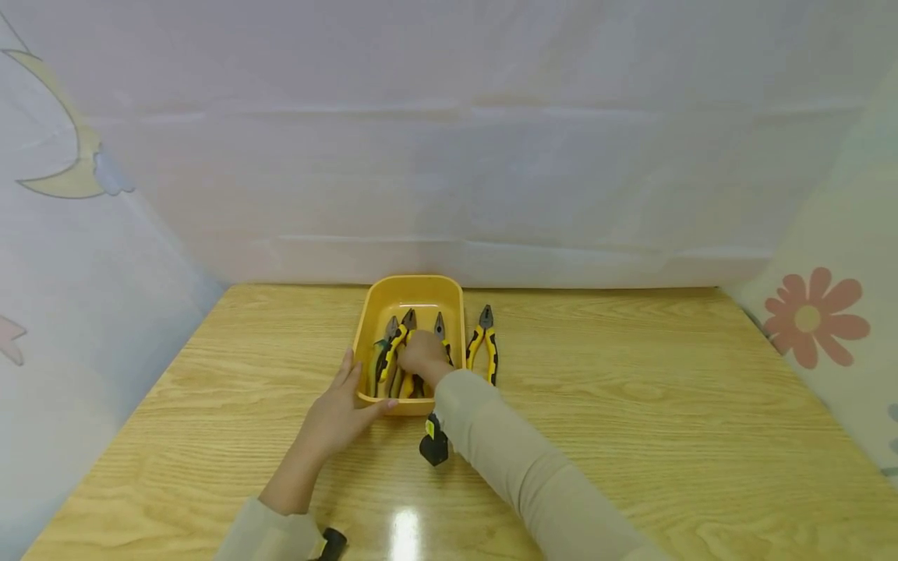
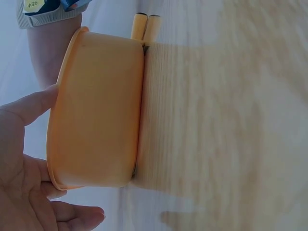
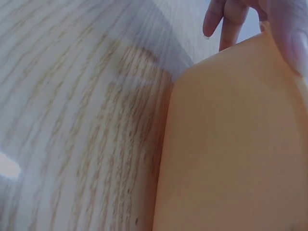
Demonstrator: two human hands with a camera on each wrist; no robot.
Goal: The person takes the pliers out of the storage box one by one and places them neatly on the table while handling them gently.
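A yellow plastic bin [image 1: 414, 287] on the table holds several pliers with yellow-and-black handles. My left hand [image 1: 337, 413] holds its near left corner, thumb on the near rim and fingers along the left side. In the left wrist view the thumb [image 2: 36, 103] lies at the rim. My right hand [image 1: 424, 352] reaches down into the bin among the pliers [image 1: 393, 354]; its fingertips are hidden, and I cannot tell whether they grip one. Beside it, needle-nose pliers [image 1: 440, 326] point away from me. In the right wrist view the bin's wall [image 3: 231, 144] covers the right hand's work.
Another pair of pliers [image 1: 486, 319] lies on the table just right of the bin, handles toward me. The wooden table [image 1: 631, 405] extends to both sides. Behind it hangs a pale cloth backdrop [image 1: 449, 179].
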